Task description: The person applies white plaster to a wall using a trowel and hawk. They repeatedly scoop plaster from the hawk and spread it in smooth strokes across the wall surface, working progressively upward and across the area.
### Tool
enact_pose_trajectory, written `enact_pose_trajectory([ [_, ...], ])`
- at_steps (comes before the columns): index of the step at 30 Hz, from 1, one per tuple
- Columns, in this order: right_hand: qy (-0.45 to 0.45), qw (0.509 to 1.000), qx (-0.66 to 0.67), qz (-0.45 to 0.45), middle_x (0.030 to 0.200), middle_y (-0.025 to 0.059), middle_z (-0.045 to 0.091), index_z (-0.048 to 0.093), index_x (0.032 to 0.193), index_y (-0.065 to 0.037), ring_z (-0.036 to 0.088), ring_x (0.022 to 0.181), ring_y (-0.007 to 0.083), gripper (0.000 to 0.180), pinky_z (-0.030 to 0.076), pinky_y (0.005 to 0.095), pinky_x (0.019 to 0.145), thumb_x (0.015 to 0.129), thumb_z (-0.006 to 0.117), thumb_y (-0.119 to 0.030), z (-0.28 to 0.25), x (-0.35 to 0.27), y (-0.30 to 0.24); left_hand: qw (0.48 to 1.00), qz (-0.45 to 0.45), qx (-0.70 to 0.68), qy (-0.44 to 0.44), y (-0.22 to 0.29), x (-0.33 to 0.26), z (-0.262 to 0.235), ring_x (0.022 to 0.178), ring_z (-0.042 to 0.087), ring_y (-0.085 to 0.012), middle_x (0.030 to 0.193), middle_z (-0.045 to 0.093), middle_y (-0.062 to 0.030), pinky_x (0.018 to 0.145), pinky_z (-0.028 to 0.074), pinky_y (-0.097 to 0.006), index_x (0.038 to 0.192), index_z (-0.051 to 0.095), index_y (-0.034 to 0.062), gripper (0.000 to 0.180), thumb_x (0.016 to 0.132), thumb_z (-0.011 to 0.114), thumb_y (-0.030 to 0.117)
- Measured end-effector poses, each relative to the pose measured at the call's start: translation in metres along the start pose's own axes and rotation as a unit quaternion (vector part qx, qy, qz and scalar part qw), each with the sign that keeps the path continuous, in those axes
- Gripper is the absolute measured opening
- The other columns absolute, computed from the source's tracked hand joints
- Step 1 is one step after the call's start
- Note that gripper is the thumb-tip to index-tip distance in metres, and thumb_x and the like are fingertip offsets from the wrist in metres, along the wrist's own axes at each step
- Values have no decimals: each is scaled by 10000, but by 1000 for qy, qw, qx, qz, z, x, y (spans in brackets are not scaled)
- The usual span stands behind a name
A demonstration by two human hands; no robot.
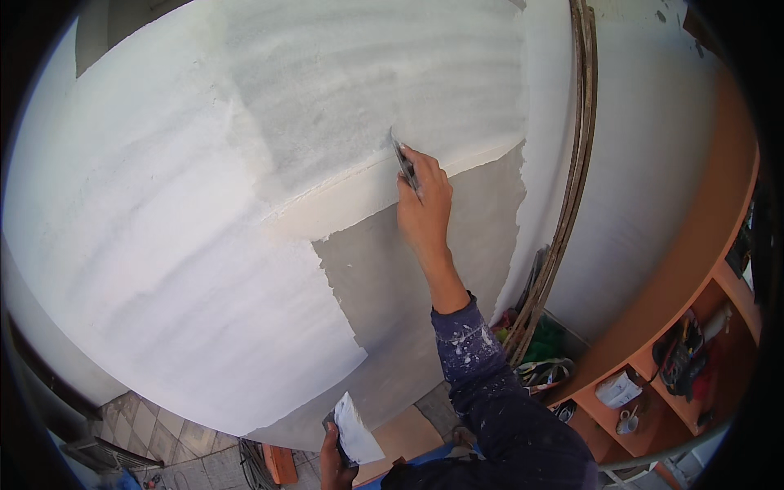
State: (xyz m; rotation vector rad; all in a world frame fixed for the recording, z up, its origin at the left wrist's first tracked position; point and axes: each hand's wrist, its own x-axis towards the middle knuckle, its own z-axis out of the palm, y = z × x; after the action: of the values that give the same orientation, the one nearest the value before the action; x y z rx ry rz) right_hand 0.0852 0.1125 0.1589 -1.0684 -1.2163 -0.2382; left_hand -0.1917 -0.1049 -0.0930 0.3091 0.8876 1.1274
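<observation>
Wall: plaster filling most of my remote feed; white at left, greyish above, a cream band slanting up to the right, a ragged-edged bare grey patch below that.
Right hand: raised before the wall; thumb and fingers pinch the scraper between them.
Scraper, position: thumb on its left, fingers on its right, tip projecting above them to the wall at the cream band's upper edge.
Scraper, look: thin, dark grey, seen nearly edge-on by me.
Left hand: at the lower edge, gripping the broad blade by its dark side; most fingers hidden, their spacing I cannot tell.
Broad blade: to the right of the visible digit, tilted, face coated white.
Sleeve: dark blue, white-spattered, right arm.
Brown strips: long, upright in the corner.
Orange shelving: lower right, holding a white tub; its dark markings are too small for me to read.
</observation>
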Motion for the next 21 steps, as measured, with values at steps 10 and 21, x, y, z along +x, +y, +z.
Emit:
enact_pose_trajectory([
  [10,-53,994,-48,-82,1291,94,528,479,1351,-41,477,1146,282,610,274,523,1037,764,643,-36,65,-103,-126,995,39,-73,-48,4,-9,-38,1127,613,-243,1258,603,-109,984,487,-396,1362,456,37,465,1011,486,342],
  [21,-459,836,174,-246,1350,8,508,561,1330,-228,461,1231,263,580,246,592,1100,796,664,-28,-48,-123,-83,980,-3,-127,-155,48,14,58,994,663,-200,1155,647,-73,846,554,-346,1294,520,57,439,1013,485,392],
])
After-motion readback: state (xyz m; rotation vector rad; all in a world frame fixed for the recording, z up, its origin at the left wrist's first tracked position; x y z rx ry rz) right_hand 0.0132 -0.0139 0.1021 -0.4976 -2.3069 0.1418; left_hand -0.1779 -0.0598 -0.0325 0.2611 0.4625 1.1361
